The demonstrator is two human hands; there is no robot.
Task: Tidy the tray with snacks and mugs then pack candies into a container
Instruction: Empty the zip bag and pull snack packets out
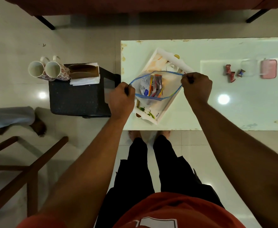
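Note:
I hold a clear zip bag [167, 83] with a blue rim above the white tray [153, 61] on the table. My left hand [121, 97] pinches the bag's left corner and my right hand [196, 86] pinches its right corner, so the mouth gapes wide. Several snack packets [151, 87] lie inside the bag. Wrapped candies [230, 74] lie on the table to the right, beside a clear container [249, 68] and its pink lid [268, 69]. Two floral mugs [48, 69] stand on a dark stool at the left.
The pale table [233, 104] runs off to the right. The dark stool [79, 97] touches its left end and also carries brown plates on white napkins [84, 73]. Another person's foot [38, 125] and a wooden chair [28, 162] are at the left.

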